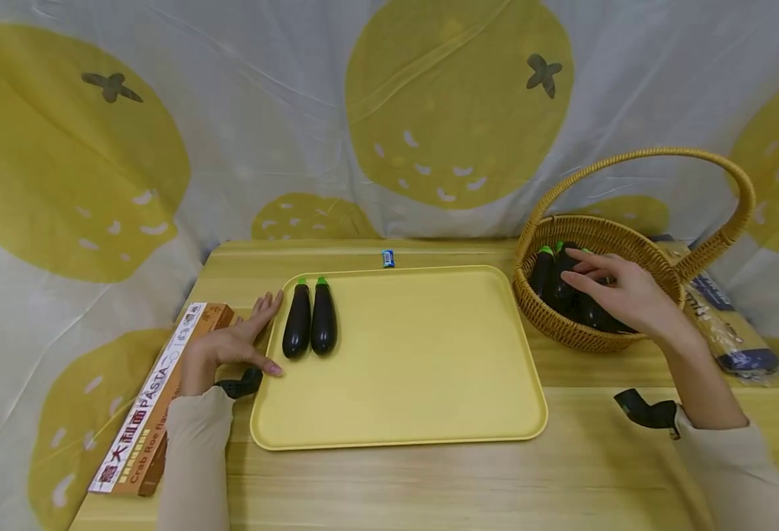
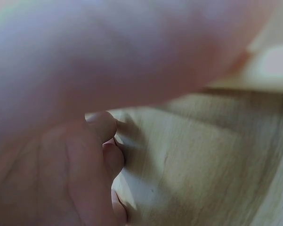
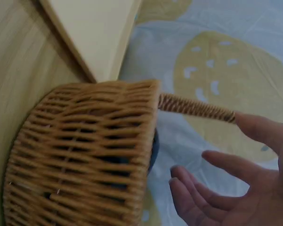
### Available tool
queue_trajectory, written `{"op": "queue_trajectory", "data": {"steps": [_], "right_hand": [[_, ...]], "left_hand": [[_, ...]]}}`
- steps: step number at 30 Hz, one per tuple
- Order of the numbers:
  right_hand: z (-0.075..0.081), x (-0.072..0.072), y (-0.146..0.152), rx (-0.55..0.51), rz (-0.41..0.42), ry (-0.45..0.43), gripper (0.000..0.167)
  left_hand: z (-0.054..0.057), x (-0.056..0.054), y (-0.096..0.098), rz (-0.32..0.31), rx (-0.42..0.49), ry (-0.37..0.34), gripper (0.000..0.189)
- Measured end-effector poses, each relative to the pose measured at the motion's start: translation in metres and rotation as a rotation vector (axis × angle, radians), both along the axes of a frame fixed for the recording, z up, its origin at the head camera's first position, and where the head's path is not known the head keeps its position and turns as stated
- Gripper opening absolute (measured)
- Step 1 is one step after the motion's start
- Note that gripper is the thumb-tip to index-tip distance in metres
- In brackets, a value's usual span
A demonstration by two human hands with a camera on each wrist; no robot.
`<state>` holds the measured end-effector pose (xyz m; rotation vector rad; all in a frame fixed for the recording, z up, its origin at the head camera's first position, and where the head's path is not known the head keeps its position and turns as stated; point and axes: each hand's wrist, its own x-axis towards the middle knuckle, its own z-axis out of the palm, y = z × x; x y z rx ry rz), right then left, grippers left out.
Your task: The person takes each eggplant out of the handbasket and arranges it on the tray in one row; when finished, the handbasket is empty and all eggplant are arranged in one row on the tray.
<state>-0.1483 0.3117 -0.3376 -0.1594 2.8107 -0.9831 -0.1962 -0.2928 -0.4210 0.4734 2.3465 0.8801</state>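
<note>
Two dark eggplants with green stem ends, a left eggplant [image 1: 297,322] and a right eggplant [image 1: 324,317], lie side by side on the left part of a yellow tray [image 1: 429,354]. My left hand [image 1: 237,343] rests at the tray's left edge, thumb on the rim and fingers spread. The left wrist view shows its fingers [image 2: 114,160] down by the wooden tabletop. Over a wicker basket [image 1: 582,335] holding several more eggplants [image 1: 562,284] is my right hand [image 1: 618,287]. Its fingers are apart and hold nothing; in the right wrist view they [image 3: 186,190] stand beside the basket rim.
A pasta box [image 1: 157,398] lies left of the tray, beside my left forearm. A small blue packet [image 1: 388,258] sits behind the tray. The basket's tall handle [image 1: 662,153] arches over it, and a plastic-wrapped package [image 1: 728,324] lies to its right. A lemon-print cloth [image 1: 283,133] hangs behind.
</note>
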Motion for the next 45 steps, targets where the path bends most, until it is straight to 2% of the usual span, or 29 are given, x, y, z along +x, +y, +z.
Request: {"op": "queue_trajectory", "data": {"steps": [6, 13, 22, 28, 39, 45], "right_hand": [[-0.014, -0.012, 0.022, 0.013, -0.091, -0.053, 0.078], [-0.023, -0.024, 0.016, 0.057, -0.135, -0.025, 0.084], [-0.028, -0.038, 0.004, 0.119, -0.111, -0.102, 0.092], [-0.031, -0.043, 0.002, 0.176, -0.086, -0.078, 0.088], [-0.031, -0.042, 0.000, 0.170, -0.081, -0.054, 0.075], [-0.025, -0.042, -0.004, 0.174, -0.032, -0.086, 0.073]], "left_hand": [[0.000, 0.000, -0.002, -0.013, 0.014, 0.005, 0.145], [-0.002, -0.001, -0.002, -0.008, -0.004, 0.016, 0.145], [-0.002, 0.000, -0.001, -0.012, 0.004, 0.013, 0.146], [-0.001, 0.000, -0.001, -0.015, -0.001, 0.019, 0.145], [-0.001, -0.001, -0.001, -0.011, 0.014, 0.016, 0.146], [-0.002, 0.000, -0.001, -0.004, 0.006, 0.012, 0.147]]}}
